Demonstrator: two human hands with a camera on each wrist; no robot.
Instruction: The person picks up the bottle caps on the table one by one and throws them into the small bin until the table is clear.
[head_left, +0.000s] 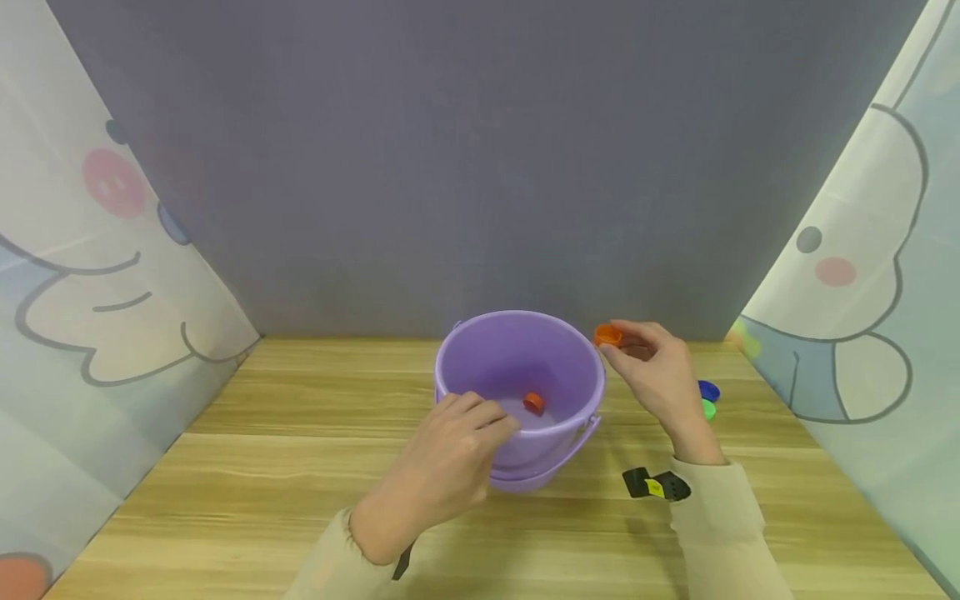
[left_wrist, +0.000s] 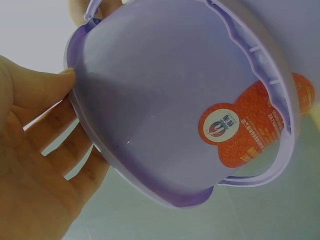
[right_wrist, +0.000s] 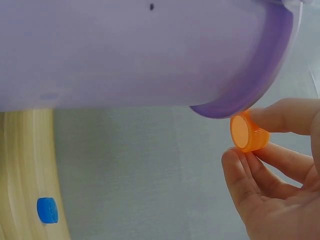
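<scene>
A purple bucket [head_left: 525, 358] stands upright on the wooden table. My left hand [head_left: 461, 446] grips its near rim; in the left wrist view the thumb [left_wrist: 47, 87] lies on the outer side, while the fingertips are hidden behind the rim. Inside, on the bucket's floor, lies an orange-red bottle cap [head_left: 533, 403]. Just right of the rim, my right hand [head_left: 663, 375] pinches another orange bottle cap [right_wrist: 247, 132] between thumb and fingers. This held cap is close to the rim; whether they touch I cannot tell.
A blue cap [head_left: 708, 391] and a green cap [head_left: 708, 409] lie on the table [head_left: 315, 433] beyond the right wrist. The bucket's handle [head_left: 581, 446] hangs down at its right side. A grey panel [head_left: 480, 167] stands behind, with printed cloth walls left and right.
</scene>
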